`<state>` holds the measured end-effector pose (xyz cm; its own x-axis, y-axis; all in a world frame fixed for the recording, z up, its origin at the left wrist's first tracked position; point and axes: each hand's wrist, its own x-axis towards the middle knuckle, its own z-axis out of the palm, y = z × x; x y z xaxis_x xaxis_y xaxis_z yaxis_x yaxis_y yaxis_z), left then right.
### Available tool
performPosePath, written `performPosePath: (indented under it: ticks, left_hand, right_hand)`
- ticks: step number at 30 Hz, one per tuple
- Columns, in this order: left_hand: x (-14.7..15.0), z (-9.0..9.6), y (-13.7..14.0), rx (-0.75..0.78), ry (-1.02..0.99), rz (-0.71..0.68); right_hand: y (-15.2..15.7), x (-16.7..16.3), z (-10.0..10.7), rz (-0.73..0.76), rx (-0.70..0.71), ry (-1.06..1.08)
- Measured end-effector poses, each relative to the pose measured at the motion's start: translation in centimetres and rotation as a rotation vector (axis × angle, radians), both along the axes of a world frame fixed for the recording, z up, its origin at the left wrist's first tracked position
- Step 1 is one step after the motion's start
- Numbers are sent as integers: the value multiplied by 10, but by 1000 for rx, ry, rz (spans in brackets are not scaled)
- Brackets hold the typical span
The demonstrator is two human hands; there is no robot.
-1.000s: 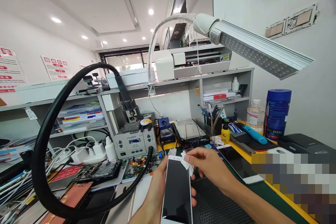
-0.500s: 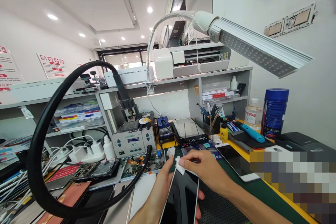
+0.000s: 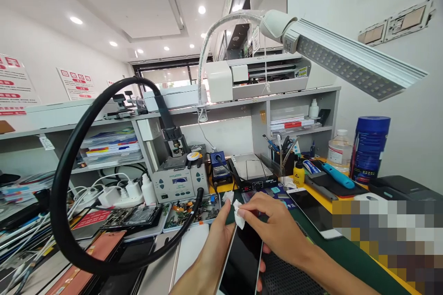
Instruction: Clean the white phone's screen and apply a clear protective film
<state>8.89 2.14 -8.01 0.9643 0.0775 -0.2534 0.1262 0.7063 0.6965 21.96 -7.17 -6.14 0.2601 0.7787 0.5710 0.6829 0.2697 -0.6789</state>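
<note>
A white-framed smartphone [image 3: 241, 258] with a dark screen lies in my left hand [image 3: 221, 235], whose fingers wrap round its back and show at the right edge. Pinched between the thumb and fingers of my right hand [image 3: 268, 216] is a crumpled white tissue [image 3: 238, 214]. The tissue is at the phone's top edge; whether it touches the glass I cannot tell. Just beyond my left thumb there is another white scrap [image 3: 228, 196]. A second white phone [image 3: 313, 212] rests on the green mat to the right.
A thick black hose [image 3: 57, 184] loops across the left side from a grey soldering station [image 3: 178, 184]. Close to my left arm stands a tray of small parts [image 3: 166, 216]. An LED lamp [image 3: 353, 60] hangs overhead. Bottles and a blue canister [image 3: 371, 147] stand at right.
The tissue has lifted slightly and now bunches at the phone's top edge, where it lay over the upper screen before. The view has shifted a little to the left.
</note>
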Motion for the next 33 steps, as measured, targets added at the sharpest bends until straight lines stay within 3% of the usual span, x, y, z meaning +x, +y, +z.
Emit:
performPosePath:
  ticks: [5,12,19,28,31,33]
  left_hand:
    - [-6,10,-10,-24,50,108]
    - [-3,20,-11,-116,143,436]
    - [0,23,1,-132,202,404]
    - [-2,7,11,-158,250,501]
    - [-7,7,13,-192,227,538]
    - [-9,9,14,-201,191,580]
  right_hand:
    - [-1,-9,0,87,-18,-69]
    - [-6,-32,-6,238,-16,-146]
    - [-10,-48,-12,359,71,-227]
    - [-7,-49,-19,438,186,-326]
    - [-7,-46,-19,438,185,-373]
    - [-9,-42,-18,429,104,-383]
